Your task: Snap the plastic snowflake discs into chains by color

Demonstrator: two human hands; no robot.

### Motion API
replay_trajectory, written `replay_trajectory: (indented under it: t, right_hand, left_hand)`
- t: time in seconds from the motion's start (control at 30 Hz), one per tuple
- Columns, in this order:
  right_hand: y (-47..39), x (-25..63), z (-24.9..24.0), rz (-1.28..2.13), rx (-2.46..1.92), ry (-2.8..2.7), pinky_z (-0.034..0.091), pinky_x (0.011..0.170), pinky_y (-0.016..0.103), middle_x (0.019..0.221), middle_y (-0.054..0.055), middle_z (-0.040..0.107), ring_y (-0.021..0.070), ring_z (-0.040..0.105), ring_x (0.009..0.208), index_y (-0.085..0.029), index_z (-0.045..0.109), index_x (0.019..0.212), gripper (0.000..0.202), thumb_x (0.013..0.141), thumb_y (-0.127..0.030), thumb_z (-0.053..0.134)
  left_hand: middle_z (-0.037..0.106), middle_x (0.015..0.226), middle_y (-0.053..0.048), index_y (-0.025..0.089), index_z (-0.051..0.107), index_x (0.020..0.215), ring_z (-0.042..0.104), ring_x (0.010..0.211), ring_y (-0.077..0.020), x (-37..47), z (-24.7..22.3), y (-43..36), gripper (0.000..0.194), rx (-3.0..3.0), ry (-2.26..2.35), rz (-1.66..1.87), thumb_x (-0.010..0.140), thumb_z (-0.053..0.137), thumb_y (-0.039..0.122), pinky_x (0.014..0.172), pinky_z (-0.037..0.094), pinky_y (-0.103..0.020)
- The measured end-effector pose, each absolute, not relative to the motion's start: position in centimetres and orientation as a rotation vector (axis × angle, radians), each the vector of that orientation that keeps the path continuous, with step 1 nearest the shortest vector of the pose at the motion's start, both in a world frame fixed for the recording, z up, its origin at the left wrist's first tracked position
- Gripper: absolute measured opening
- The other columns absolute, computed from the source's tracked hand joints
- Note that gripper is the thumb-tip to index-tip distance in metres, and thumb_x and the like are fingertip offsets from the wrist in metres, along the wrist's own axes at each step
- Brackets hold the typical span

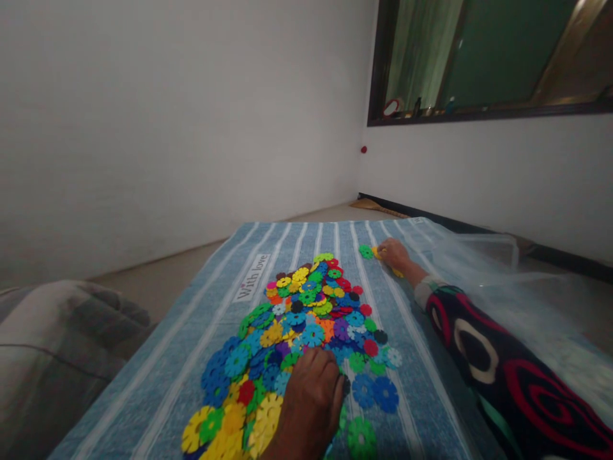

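Observation:
Many flower-shaped plastic discs in several colours lie in a long pile on a blue cloth with white stripes. My left hand rests over the near part of the pile with its fingers curled down; what is under the fingertips is hidden. Farther off, to the right of the pile, my right hand reaches down to the cloth, fingers together on a yellow disc. A green disc lies just left of it. Another bit of yellow shows beneath the right hand.
Transparent plastic containers stand along the right side of the cloth. A "With love" label is on the cloth, left of the pile. Grey fabric bulges at the lower left. Walls and a dark-framed window are behind.

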State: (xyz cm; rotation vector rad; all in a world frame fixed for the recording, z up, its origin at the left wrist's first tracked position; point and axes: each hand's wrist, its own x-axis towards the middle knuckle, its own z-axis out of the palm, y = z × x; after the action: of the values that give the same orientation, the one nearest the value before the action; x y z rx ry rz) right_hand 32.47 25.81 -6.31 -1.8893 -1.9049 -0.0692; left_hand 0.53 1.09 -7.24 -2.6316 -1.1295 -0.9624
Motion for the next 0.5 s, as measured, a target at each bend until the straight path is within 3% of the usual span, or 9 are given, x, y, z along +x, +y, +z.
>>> replay_trajectory:
  t: [0.4,0.5]
  right_hand:
    - [25.4,32.6,-6.3,-0.149,-1.966,-1.968,0.041,0.087,0.029,0.106,0.012,0.068,0.0237,0.058,0.102,-0.018,0.076,0.101,0.029,0.083,-0.016,0.053]
    - [24.7,32.0,-6.3,-0.168,-1.958,-1.965,0.041,0.086,0.03,0.106,0.013,0.068,0.024,0.058,0.102,-0.017,0.074,0.104,0.03,0.085,-0.017,0.052]
  left_hand:
    - [0.06,0.076,-0.005,0.018,0.055,0.078,0.055,0.074,-0.0188,0.7,-7.3,1.0,0.012,-2.634,-1.117,-0.999,0.085,0.05,0.009,0.067,0.049,-0.034]
    - [0.06,0.077,-0.004,0.018,0.055,0.079,0.055,0.076,-0.0193,0.7,-7.5,0.8,0.011,-2.63,-1.147,-0.976,0.084,0.051,0.009,0.073,0.05,-0.037]
